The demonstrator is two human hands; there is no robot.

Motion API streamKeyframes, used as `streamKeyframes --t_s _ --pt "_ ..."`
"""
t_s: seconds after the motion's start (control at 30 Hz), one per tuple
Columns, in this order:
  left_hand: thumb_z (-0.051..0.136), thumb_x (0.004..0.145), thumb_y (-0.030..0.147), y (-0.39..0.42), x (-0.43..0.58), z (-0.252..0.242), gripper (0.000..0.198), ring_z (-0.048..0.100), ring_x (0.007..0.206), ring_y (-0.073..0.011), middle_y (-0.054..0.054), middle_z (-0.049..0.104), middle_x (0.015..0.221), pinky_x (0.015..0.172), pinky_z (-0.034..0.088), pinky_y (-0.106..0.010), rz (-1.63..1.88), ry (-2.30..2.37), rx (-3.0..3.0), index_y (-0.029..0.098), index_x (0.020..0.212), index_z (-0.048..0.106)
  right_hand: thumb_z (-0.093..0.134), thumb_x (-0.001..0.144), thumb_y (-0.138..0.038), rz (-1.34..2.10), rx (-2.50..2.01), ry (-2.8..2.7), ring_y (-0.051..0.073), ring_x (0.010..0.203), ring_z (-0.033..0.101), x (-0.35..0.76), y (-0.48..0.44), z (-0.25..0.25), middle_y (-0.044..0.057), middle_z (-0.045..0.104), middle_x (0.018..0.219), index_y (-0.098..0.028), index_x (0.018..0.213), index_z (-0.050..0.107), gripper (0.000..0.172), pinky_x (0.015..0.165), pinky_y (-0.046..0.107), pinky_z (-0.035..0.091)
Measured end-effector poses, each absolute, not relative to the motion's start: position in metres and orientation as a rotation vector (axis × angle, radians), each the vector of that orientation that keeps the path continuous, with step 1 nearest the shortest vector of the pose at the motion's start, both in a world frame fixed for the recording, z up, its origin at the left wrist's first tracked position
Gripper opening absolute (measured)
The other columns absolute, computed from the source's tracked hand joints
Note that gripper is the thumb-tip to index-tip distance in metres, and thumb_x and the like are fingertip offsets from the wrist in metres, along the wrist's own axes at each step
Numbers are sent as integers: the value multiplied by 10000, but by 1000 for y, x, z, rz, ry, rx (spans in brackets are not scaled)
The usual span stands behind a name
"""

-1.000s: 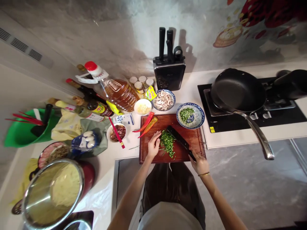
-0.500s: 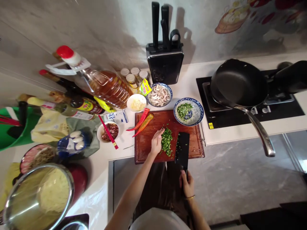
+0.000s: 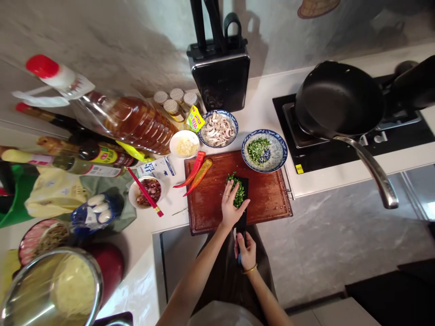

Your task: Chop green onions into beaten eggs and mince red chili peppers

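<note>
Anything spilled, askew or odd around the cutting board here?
Nothing looks damaged, only slightly untidy. The red chili and orange chili poke their tips past the left edge of the cutting board, and a thin green strand lies stray on the counter. The board's front edge also seems to overhang.

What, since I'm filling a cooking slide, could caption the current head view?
Left hand at chopped greens, right hand holding a knife, two peppers overhanging the board.
</note>
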State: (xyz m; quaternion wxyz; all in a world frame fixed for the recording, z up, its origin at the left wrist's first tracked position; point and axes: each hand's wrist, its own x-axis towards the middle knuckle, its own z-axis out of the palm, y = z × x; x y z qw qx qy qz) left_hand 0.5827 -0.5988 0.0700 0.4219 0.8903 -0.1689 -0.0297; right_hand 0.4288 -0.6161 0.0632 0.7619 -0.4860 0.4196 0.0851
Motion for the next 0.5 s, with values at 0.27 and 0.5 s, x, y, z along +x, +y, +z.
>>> streamKeyframes --t_s 0.27,0.5 --pt "510 833 433 -663 621 121 507 241 1351 -267 -44 304 1452 1092 297 -476 159 -553 2202 274 1308 430 511 806 -530 23 -1243 806 46 333 349 464 -681 121 -74 422 479 -207 697 454 346 319 181 270" --pt "362 908 318 -753 700 105 359 372 1285 -218 -75 484 1324 1069 332 -416 104 -669 2192 219 1192 557 572 715 -599 -25 -1325 882 69 289 387 528 -764 148 -81 451 432 -210 655 418 423 293 203 325"
